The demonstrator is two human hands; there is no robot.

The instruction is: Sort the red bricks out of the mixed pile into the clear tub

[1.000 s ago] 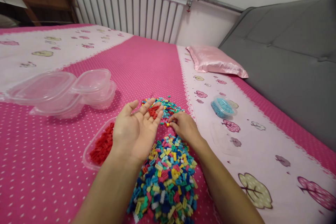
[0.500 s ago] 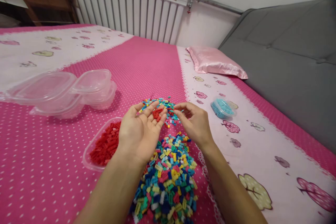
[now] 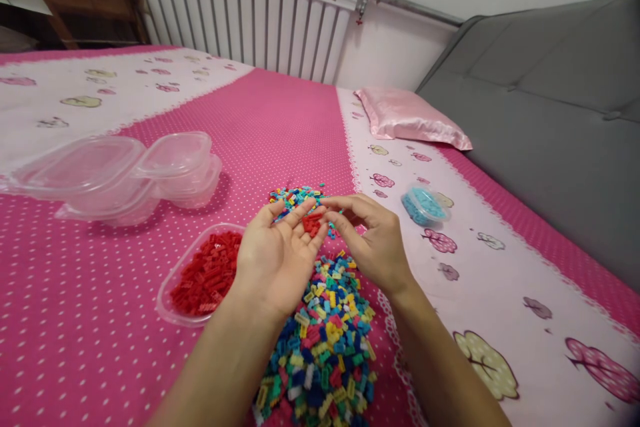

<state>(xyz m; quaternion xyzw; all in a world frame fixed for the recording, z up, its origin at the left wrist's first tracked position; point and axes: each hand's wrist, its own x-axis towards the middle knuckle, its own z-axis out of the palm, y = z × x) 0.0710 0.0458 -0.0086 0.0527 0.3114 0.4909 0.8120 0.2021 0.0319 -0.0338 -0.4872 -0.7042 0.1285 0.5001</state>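
Note:
My left hand [image 3: 275,260] lies palm up over the bricks, a few small red toy bricks [image 3: 313,223] resting on its fingers. Right at those fingertips is my right hand [image 3: 373,240], its thumb and forefinger closed in a pinch; whatever they hold is too small to make out. Below both hands spreads a large pile of mixed-colour toy bricks [image 3: 325,347]. A smaller pile of mixed bricks [image 3: 295,195] shows just beyond, partly covered by my fingers. Left of my left wrist sits a clear plastic tub [image 3: 167,310] filled with red bricks [image 3: 210,273].
Clear lidded containers [image 3: 100,173] are stacked at the left on the pink dotted bedspread [image 3: 280,120]. A small clear tub of light blue bricks [image 3: 425,205] stands at the right. Farther back are a pink pillow [image 3: 410,119], a grey headboard [image 3: 545,107] and a white radiator [image 3: 240,20].
My left hand has shifted a little to the right with the red bricks on it. My right hand's fingertips now meet the left fingers, where a gap showed before.

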